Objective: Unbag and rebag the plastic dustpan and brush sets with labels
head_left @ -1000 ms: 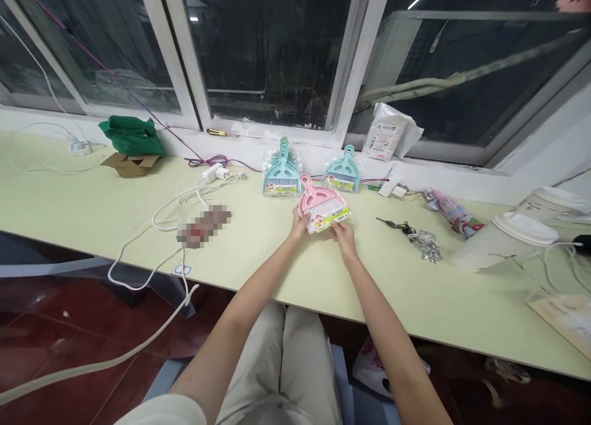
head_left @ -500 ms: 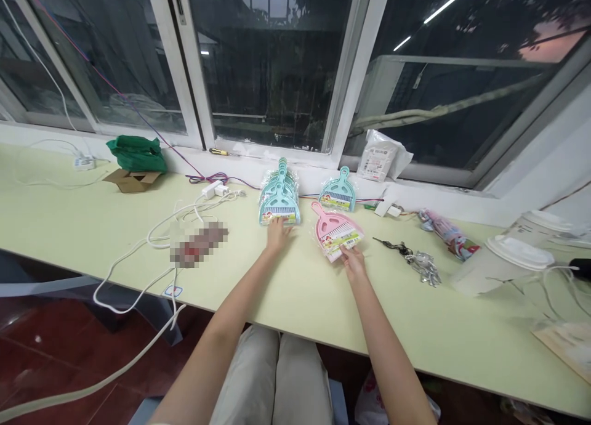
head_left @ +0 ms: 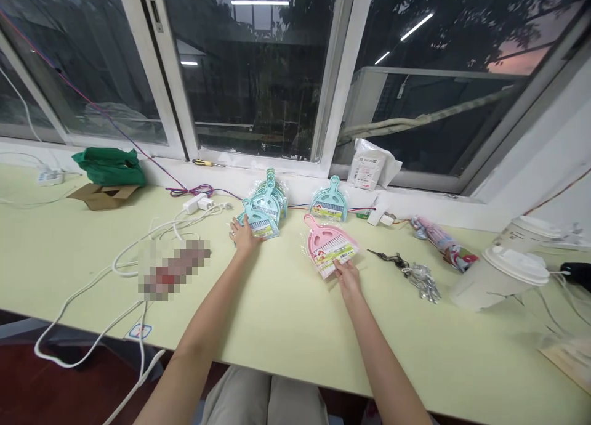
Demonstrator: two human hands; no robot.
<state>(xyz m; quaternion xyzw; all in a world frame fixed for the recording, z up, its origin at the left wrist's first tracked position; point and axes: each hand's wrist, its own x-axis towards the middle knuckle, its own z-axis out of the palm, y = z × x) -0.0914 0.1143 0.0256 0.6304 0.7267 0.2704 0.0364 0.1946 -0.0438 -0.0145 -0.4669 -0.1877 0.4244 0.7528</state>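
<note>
My left hand (head_left: 245,235) grips the left and lower edge of a wrapped teal dustpan-and-brush set (head_left: 262,223), which is turned slightly askew. Just behind it, more teal sets (head_left: 272,197) lean in an overlapping row against the window ledge. Between the thumb and fingers of my right hand (head_left: 347,273) is the lower edge of a pink dustpan-and-brush set (head_left: 327,240) in clear wrapping, tilted on the table. Another teal set (head_left: 329,202) leans by itself at the wall behind the pink one.
White cables (head_left: 117,265) and a blurred-out item (head_left: 178,270) lie on the left. Farther left is an open cardboard box (head_left: 104,196) under a green bag (head_left: 111,165). Keys (head_left: 422,280), a folded umbrella-like bundle (head_left: 441,243) and lidded white cups (head_left: 501,277) occupy the right.
My left hand has drawn the front teal set leftward, out of line with the row behind. The pink set stays in my right hand. The view has shifted slightly.
</note>
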